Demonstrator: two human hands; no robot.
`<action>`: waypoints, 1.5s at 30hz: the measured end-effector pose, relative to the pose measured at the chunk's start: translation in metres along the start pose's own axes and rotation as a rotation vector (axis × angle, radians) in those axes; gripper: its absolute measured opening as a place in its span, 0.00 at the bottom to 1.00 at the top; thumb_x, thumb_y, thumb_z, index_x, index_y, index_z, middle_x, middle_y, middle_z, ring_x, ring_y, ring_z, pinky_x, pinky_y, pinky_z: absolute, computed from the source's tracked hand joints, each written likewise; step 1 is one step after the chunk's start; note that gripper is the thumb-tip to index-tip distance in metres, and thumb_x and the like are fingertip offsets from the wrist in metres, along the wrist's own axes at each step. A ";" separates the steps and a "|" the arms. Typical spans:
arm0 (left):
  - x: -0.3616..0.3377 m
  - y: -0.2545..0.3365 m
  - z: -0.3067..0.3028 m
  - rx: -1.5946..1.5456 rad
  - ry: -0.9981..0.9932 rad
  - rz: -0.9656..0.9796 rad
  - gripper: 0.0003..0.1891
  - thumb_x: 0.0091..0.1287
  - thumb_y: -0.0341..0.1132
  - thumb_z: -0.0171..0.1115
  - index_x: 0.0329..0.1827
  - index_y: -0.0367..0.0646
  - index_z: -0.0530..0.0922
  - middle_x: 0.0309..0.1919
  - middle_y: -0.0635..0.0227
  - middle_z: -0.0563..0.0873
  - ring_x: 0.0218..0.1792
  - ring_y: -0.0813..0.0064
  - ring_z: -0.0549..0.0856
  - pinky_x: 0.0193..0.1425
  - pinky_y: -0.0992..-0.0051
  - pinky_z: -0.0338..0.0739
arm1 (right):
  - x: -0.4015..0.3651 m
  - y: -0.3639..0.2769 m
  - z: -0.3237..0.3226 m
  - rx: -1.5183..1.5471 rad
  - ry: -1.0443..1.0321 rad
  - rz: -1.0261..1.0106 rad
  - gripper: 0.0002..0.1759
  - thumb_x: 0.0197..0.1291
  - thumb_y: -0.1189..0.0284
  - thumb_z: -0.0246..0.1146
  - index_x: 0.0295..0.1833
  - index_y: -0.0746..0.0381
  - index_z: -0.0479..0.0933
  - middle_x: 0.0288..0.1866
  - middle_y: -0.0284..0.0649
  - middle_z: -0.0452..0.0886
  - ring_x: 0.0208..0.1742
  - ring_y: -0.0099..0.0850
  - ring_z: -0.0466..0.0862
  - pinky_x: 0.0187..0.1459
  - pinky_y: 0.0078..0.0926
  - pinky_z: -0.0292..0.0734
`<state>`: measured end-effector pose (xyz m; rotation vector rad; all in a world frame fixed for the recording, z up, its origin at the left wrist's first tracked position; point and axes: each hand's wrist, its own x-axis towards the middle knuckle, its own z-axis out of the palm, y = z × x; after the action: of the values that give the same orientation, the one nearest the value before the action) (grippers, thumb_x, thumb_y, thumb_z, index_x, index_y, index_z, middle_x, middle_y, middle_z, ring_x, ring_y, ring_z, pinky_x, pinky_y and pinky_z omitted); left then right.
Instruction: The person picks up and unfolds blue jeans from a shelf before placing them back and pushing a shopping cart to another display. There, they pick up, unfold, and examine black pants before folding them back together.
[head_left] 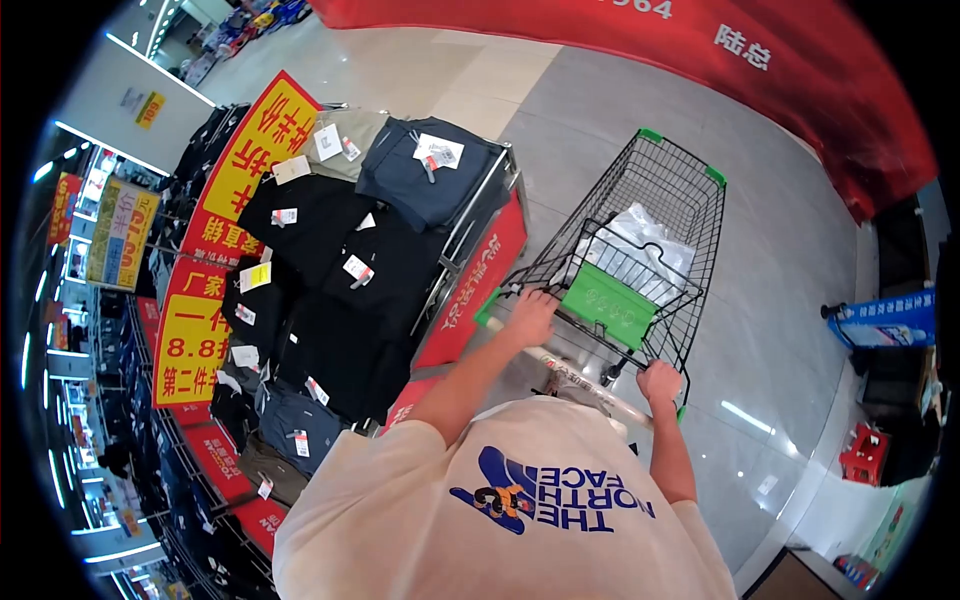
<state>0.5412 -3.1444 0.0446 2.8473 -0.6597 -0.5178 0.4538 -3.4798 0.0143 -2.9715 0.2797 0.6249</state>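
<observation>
A black wire shopping cart (pixel 668 190) with green corner caps stands on the grey floor in front of me. My left hand (pixel 531 316) grips the left end of its handle bar (pixel 590 385). My right hand (pixel 660 384) is closed around the right end of the same bar. A green child-seat flap (pixel 607 303) sits just beyond the bar. In the basket lies a white packaged item (pixel 645 245).
To my left a display bin (pixel 470 270) with red skirting holds several piles of folded dark trousers with price tags. Yellow and red price signs (pixel 250 160) stand behind it. A red banner (pixel 700 50) runs along the far side. A blue sign stand (pixel 885 320) is at right.
</observation>
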 end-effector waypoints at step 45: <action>0.101 -0.246 -0.114 -0.838 1.124 -0.312 0.18 0.57 0.18 0.56 0.51 0.37 0.82 0.50 0.53 0.85 0.51 0.51 0.84 0.57 0.63 0.80 | 0.213 -0.289 -0.072 0.362 0.312 -0.300 0.25 0.66 0.62 0.62 0.66 0.62 0.77 0.63 0.48 0.82 0.66 0.47 0.77 0.70 0.46 0.64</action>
<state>0.7648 -2.9616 0.0608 1.9345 0.1944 0.6326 0.7308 -3.2402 0.0084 -2.6677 -0.0342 0.0650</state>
